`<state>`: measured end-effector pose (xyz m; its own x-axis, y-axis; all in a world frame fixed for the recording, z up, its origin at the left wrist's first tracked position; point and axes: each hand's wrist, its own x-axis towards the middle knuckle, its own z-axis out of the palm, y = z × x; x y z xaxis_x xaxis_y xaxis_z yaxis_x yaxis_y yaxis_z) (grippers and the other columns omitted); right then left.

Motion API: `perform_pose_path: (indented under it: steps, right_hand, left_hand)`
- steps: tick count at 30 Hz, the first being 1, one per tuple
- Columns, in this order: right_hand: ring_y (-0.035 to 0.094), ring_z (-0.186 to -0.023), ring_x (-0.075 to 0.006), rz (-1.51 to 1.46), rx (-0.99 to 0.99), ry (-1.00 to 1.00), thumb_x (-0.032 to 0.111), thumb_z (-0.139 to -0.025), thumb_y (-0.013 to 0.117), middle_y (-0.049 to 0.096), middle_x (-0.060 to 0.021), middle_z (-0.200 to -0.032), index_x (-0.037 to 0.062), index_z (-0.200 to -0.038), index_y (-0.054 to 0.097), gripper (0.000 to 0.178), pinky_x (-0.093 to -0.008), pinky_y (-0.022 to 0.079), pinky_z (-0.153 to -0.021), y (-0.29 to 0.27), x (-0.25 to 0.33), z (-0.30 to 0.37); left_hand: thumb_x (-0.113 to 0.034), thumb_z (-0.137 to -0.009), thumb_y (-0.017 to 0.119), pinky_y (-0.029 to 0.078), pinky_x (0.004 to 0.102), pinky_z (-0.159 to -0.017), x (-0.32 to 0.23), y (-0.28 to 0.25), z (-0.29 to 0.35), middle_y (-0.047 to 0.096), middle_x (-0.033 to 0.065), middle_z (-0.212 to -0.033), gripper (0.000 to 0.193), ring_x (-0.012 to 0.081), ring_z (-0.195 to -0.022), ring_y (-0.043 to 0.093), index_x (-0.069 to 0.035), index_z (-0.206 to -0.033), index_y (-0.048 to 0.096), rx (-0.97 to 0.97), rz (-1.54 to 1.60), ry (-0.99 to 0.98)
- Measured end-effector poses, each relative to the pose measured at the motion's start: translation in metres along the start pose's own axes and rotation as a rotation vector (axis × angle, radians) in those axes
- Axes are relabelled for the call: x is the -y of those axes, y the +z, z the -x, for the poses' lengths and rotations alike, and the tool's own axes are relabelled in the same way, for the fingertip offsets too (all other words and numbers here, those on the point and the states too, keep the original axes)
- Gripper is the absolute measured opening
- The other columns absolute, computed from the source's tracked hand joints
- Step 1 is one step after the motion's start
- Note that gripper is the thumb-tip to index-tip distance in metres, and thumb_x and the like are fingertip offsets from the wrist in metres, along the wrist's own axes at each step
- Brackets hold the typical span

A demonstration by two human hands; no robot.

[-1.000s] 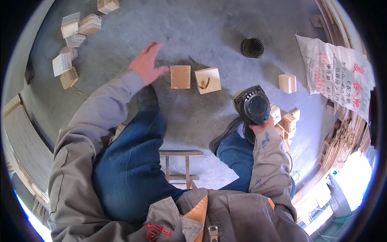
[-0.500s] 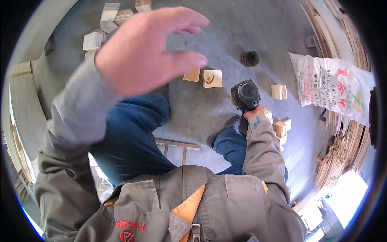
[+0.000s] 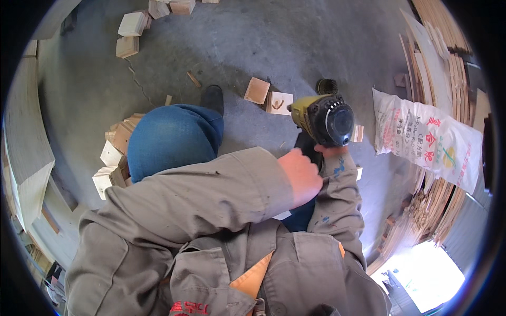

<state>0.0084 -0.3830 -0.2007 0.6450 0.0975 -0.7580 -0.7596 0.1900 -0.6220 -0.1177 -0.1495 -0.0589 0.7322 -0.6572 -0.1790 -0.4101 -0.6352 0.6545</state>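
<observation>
A white printed sack [image 3: 427, 138] leans by stacked wooden slats [image 3: 443, 42]; small wood blocks [image 3: 130, 31] lie scattered on the floor.

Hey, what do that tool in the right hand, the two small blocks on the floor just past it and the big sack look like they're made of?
Power tool: seemingly moulded plastic, yellow-green body with a black ribbed end cap, matte.
Two blocks: pale raw wood, unfinished, with visible grain and sawn edges.
Sack: probably woven plastic, white with coloured print; it creases and slumps like fabric.
</observation>
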Motion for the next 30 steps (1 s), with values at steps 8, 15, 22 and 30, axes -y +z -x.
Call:
perform_pose_path:
  steps: [8,15,22,30]
  right_hand:
    - [0.056,-0.128,-0.0258,0.298,0.490,-0.194,0.022,-0.091,0.057,0.061,-0.0058,-0.140,0.0149,-0.139,0.054,0.048,-0.0442,0.046,-0.106,0.020,-0.042,-0.099]
    - [0.055,-0.130,-0.0270,1.002,0.434,-0.414,0.012,-0.059,0.077,0.063,-0.0056,-0.137,0.0161,-0.137,0.059,0.081,-0.0368,0.037,-0.118,0.089,-0.030,-0.067]
    - [0.059,-0.123,-0.0258,1.606,0.267,-0.857,0.014,-0.059,0.078,0.067,-0.0057,-0.128,0.0133,-0.134,0.060,0.077,-0.0365,0.042,-0.111,0.083,-0.045,-0.081]
    - [0.060,-0.123,-0.0220,1.133,0.235,-0.478,0.015,-0.064,0.077,0.069,-0.0053,-0.125,0.0111,-0.127,0.063,0.065,-0.0308,0.042,-0.112,0.085,0.008,-0.023]
  left_hand:
    - [-0.015,-0.088,0.062,0.043,0.0396,-0.079,0.005,-0.002,-0.015,0.070,0.0068,-0.097,0.019,0.0231,-0.096,0.066,-0.007,-0.101,0.074,-0.066,0.080,-0.077]
    - [-0.016,-0.088,0.062,0.043,0.0397,-0.078,0.016,-0.013,-0.002,0.071,0.0060,-0.096,0.020,0.0231,-0.095,0.066,-0.009,-0.101,0.075,-0.064,0.071,-0.107]
    - [-0.017,-0.088,0.061,0.044,0.0392,-0.078,0.010,-0.014,0.004,0.070,0.0052,-0.094,0.018,0.0236,-0.091,0.067,-0.010,-0.099,0.073,-0.112,0.077,-0.033]
    - [-0.018,-0.089,0.060,0.045,0.0396,-0.081,0.019,-0.025,0.008,0.069,0.0069,-0.097,0.014,0.0240,-0.098,0.065,-0.011,-0.094,0.071,-0.097,0.146,-0.052]
